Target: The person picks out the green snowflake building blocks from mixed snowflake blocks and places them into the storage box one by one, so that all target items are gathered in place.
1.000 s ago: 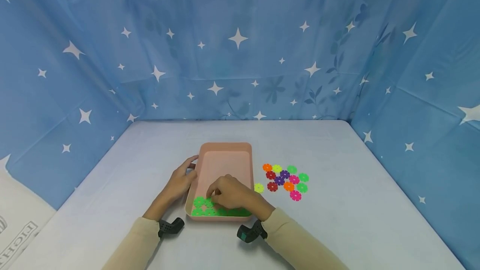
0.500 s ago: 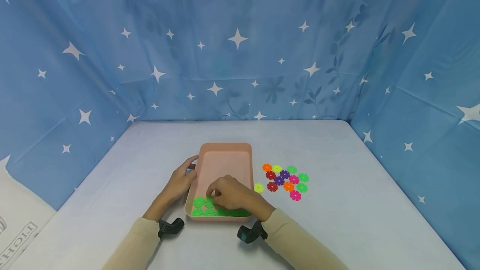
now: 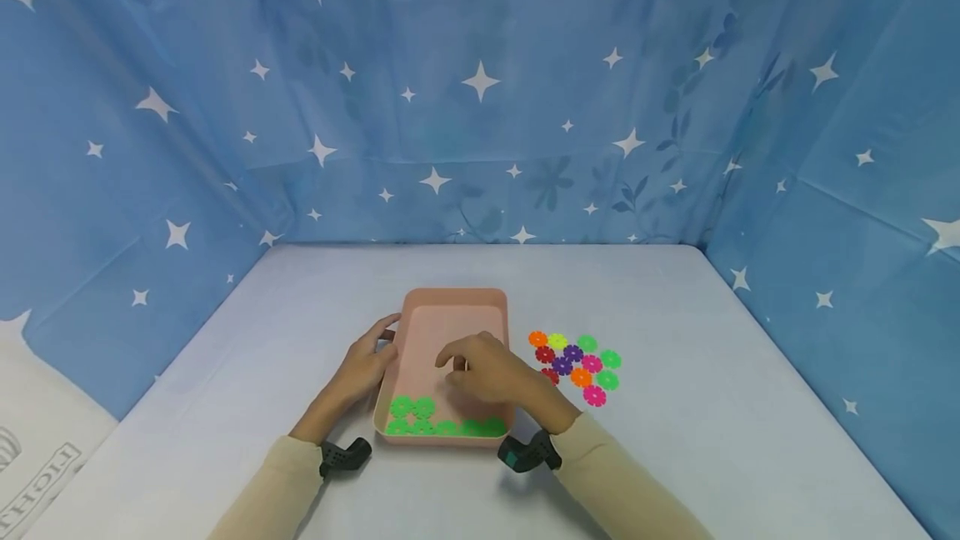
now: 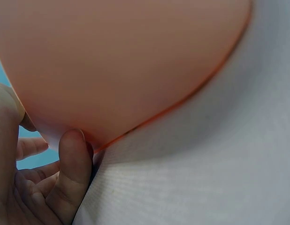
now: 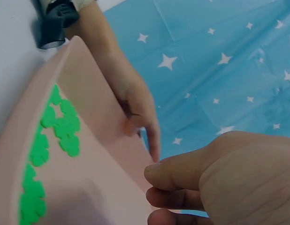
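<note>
A pink tray stands on the white table, with several green notched, flower-shaped plastic discs lined up along its near end. My left hand rests at the tray's left side; in the left wrist view the thumb touches the outer wall and the other fingers reach along it, relaxed. Over the tray's right half hovers my right hand, fingers loosely bent. In the right wrist view nothing shows between its thumb and fingers. The green discs lie apart from it.
To the right of the tray lie several loose discs: orange, purple, pink, dark red, yellow and green. A blue star-patterned curtain surrounds the table at the back and sides.
My right hand has lifted off the green discs and moved up and right across the tray, uncovering the near row. The yellow disc beside the tray is now hidden behind it. My left hand stays put.
</note>
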